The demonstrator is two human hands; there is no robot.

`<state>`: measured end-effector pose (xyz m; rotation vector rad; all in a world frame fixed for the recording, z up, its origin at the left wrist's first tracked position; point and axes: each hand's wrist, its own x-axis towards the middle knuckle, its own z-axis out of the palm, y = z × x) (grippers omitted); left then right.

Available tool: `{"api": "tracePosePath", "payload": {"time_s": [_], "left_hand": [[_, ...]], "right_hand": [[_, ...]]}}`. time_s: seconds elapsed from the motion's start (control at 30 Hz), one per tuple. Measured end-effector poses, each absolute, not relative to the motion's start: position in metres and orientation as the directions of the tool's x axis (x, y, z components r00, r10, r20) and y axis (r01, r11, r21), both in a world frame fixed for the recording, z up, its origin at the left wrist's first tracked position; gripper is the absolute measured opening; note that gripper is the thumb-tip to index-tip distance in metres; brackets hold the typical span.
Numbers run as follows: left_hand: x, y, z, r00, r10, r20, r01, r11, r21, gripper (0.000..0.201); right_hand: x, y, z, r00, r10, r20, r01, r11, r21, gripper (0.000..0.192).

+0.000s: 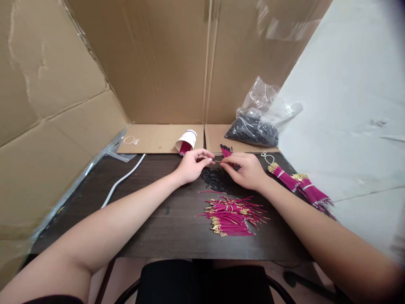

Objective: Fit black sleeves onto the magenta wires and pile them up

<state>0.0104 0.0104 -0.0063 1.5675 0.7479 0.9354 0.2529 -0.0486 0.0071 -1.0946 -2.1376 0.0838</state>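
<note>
My left hand [193, 166] and my right hand [248, 171] face each other above the table, fingertips close together. Between them shows a thin gold-coloured wire terminal [217, 161]; my right thumb and index finger pinch the wire behind it. My left thumb and fingers are also pinched, but what they hold is too small to make out. Just below lies a pile of short black sleeves [217, 180]. Nearer me are many loose magenta wires [232, 215] with gold ends. Beyond my right hand, a few magenta wires with black ends [225, 150] lie together.
A tipped paper cup [189, 137] holds magenta wires. A clear bag of black sleeves [253, 128] sits at the back right. Tied wire bundles [311, 190] lie at right, a white cable [122, 179] at left. Cardboard walls [158, 63] enclose the dark table [142, 228].
</note>
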Motion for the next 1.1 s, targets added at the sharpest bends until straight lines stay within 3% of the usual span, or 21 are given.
{"api": "tracePosePath", "payload": {"time_s": [0.73,1.0,1.1], "left_hand": [[0.011,0.004,-0.004,0.537,0.836,0.114,0.035,-0.157,0.987,0.01],[0.012,0.005,-0.005,0.516,0.849,0.113,0.043,-0.157,0.987,0.011],[0.012,0.005,-0.004,0.505,0.854,0.129,0.052,-0.18,0.982,0.023]], "right_hand": [[0.246,-0.051,0.005,-0.408,0.751,0.519,0.675,0.631,-0.382,0.03],[0.253,-0.051,0.013,-0.408,0.758,0.509,0.669,0.627,-0.398,0.016],[0.254,-0.05,0.017,-0.398,0.758,0.518,0.658,0.629,-0.415,0.016]]}}
